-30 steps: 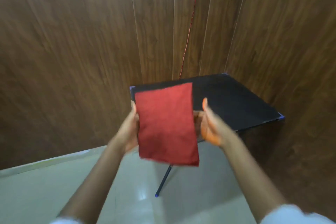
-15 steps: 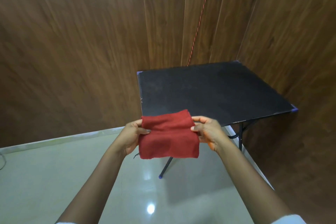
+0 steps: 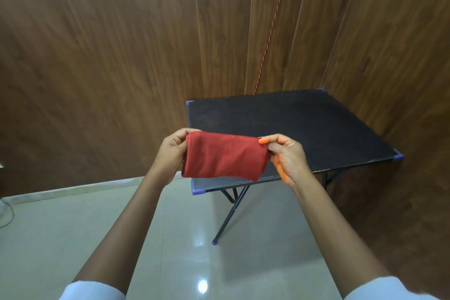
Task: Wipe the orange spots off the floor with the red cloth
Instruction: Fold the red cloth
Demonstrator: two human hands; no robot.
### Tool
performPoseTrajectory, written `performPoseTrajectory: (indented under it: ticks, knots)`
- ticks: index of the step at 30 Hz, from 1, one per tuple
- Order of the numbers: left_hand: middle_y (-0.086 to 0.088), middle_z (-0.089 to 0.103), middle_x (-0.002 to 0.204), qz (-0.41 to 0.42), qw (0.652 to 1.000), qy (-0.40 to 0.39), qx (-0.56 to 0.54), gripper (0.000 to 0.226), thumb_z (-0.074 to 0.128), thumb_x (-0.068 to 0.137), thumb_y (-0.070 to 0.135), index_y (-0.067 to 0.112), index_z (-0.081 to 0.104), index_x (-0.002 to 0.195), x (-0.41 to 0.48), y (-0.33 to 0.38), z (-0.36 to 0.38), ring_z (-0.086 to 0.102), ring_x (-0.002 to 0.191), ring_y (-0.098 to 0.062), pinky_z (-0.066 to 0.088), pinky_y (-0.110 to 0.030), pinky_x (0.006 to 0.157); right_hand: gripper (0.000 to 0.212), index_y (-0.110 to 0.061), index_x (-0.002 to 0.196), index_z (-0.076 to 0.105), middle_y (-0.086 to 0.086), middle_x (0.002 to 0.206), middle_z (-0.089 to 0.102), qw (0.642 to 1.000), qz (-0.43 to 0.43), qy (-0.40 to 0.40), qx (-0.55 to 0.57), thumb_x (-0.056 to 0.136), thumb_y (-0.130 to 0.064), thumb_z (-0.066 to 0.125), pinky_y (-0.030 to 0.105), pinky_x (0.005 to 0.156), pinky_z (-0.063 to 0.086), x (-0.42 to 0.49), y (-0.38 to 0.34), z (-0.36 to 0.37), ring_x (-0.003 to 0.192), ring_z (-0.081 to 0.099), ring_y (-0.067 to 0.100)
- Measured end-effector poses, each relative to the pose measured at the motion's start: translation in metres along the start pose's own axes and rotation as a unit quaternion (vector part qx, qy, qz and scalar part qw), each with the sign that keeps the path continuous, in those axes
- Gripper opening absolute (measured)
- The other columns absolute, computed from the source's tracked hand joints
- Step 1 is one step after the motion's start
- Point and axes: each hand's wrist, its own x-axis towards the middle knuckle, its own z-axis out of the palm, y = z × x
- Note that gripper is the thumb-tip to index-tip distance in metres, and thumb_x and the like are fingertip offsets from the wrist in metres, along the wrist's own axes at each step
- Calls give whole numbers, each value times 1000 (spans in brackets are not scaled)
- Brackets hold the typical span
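Observation:
The red cloth [image 3: 225,157], folded, hangs in the air between my two hands in front of the black table. My left hand [image 3: 171,153] pinches its upper left corner. My right hand [image 3: 286,156] pinches its upper right corner; orange stains show on that hand's thumb tip and palm edge. The pale tiled floor [image 3: 73,226] lies below, and no orange spots show on the part in view.
A black folding table [image 3: 304,124] with blue corner caps stands in the corner on thin dark legs [image 3: 226,217]. Dark wood-panelled walls [image 3: 97,56] rise behind and to the right. A thin red cord [image 3: 271,27] hangs down the wall. A cable [image 3: 7,212] lies at the far left.
The cloth hung long in front of my hands, was then folded in half, and is now held stretched sideways by its top corners. The view has tilted down, showing more table and floor.

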Motion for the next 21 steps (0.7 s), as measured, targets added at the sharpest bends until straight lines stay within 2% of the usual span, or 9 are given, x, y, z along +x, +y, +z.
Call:
performPoseTrajectory:
  ticks: [2,5,7,9,12,15,17,19,21]
  knots:
    - [8,59,59,-7,1000,-9,19,33,44,96,12,24,69,78,0,0,3,46,51,-10,35,-17,45,34,-3,72,68,4,72,71,1000,7,2,-2,82,18,43,20,61,52,3,-4,-5,72,64,17]
    - [9,64,61,-3,997,-2,-82,32,41,94,7,19,65,78,-1,3,17,54,51,-3,42,-14,46,17,-8,102,65,7,91,73,994,49,-54,82,90,-13,54,24,70,55,4,-12,-16,85,68,17]
    - [9,65,60,-22,991,32,-128,29,40,93,3,17,61,78,-3,1,27,56,51,-3,44,-14,46,37,-13,113,62,8,107,71,985,124,-111,45,85,-36,57,30,73,56,-2,-2,-20,95,68,18]
    - [9,60,55,-44,991,74,-106,30,40,91,0,18,57,72,-2,-6,37,50,49,-5,42,-15,44,34,-10,114,60,9,110,69,976,175,-130,-7,83,-22,63,35,74,57,-11,12,-19,94,68,21]
    - [10,51,57,-24,986,166,10,29,41,87,-1,18,50,67,0,-22,40,41,55,-8,37,-19,46,24,-7,105,60,7,99,69,981,177,-77,-19,82,3,61,34,73,54,-10,18,-15,82,66,17]
    - [4,53,66,70,969,199,129,22,41,88,0,16,50,76,-4,-35,34,43,60,-5,37,-22,54,18,-6,100,62,6,85,70,984,173,-35,-13,84,2,61,30,61,55,3,11,-10,68,66,13]
    - [8,57,67,124,954,193,193,28,39,87,-2,22,53,81,-1,-38,29,46,59,0,38,-15,55,14,-5,98,63,8,85,69,980,194,-48,-17,84,-3,64,30,64,56,12,11,-6,68,66,14]
    - [13,62,72,131,956,185,185,35,40,87,-6,23,59,84,8,-36,23,53,63,4,40,-10,59,25,-2,105,60,10,90,68,971,219,-81,-51,81,2,65,32,71,55,19,13,1,76,65,19]
    - [14,67,72,87,985,138,62,40,40,87,-10,21,64,83,20,-32,12,56,63,2,44,-12,58,42,0,116,54,13,96,65,972,212,-79,-61,77,14,61,34,74,53,29,14,5,82,64,23]
